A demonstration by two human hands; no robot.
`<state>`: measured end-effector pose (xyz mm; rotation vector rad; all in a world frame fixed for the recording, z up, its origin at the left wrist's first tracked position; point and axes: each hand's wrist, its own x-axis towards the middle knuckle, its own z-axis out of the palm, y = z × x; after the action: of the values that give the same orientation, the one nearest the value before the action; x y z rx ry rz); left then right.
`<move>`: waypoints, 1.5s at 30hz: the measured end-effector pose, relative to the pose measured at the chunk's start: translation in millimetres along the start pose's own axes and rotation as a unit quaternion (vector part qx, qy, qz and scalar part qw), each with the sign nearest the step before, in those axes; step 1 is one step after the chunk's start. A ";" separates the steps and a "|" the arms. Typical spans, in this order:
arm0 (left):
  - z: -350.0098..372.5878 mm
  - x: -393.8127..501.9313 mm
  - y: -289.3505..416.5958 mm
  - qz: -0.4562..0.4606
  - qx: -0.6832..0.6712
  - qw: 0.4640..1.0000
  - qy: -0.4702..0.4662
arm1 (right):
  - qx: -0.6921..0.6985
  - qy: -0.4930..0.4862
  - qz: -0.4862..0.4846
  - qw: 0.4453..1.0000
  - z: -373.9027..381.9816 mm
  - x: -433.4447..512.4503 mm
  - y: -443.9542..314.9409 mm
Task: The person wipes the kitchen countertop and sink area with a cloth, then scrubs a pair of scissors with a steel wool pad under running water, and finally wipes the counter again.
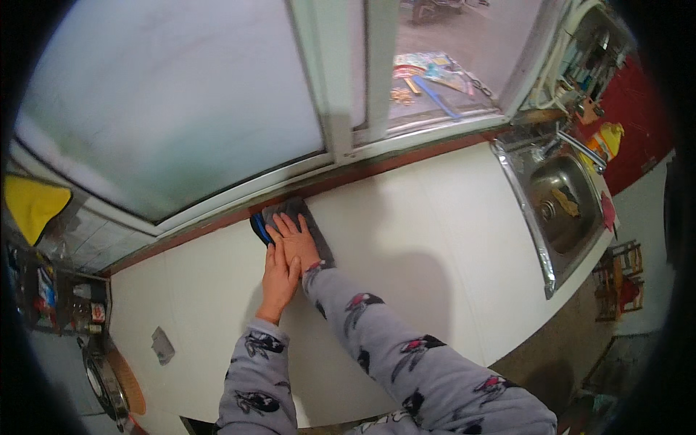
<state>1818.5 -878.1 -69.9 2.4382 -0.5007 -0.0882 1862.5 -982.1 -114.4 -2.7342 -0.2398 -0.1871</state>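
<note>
A dark grey cloth (321,243) with a blue and black edge lies on the white countertop (435,206), against the reddish-brown strip under the window. My right hand (295,242) presses flat on the cloth, fingers spread towards the window. My left hand (279,283) lies just beside it, its fingers touching the back and side of my right hand near the cloth's lower left edge; whether it also touches the cloth cannot be told. Both forearms wear grey patterned sleeves.
At the right is a steel sink (565,179) with a faucet (582,147). A grey patch (162,346) marks the counter at left. A yellow cloth (35,204) hangs at far left, above a shelf of bottles (81,315). Sliding windows (179,109) border the counter's back.
</note>
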 end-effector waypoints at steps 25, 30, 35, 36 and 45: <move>249.3 126.9 333.3 0.238 0.098 0.934 -0.248 | -0.203 0.155 0.327 0.910 -160.2 -172.3 363.4; 267.6 99.7 355.2 0.280 0.081 0.927 -0.238 | -0.151 0.175 0.336 0.913 -175.8 -215.3 370.4; 274.0 52.9 373.6 0.299 0.076 0.913 -0.267 | -0.141 0.159 0.359 0.909 -186.8 -273.5 358.0; 271.3 40.3 380.0 0.305 0.075 0.907 -0.279 | -0.143 0.167 0.364 0.905 -187.7 -288.3 355.7; 277.1 -97.5 387.1 0.388 0.014 0.864 -0.320 | -0.105 0.179 0.470 0.858 -197.6 -431.5 269.7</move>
<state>1548.8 -1282.3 -60.9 2.0006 -1.7400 -0.5504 1473.9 -1365.4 -102.9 -2.6013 1.2521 -0.4387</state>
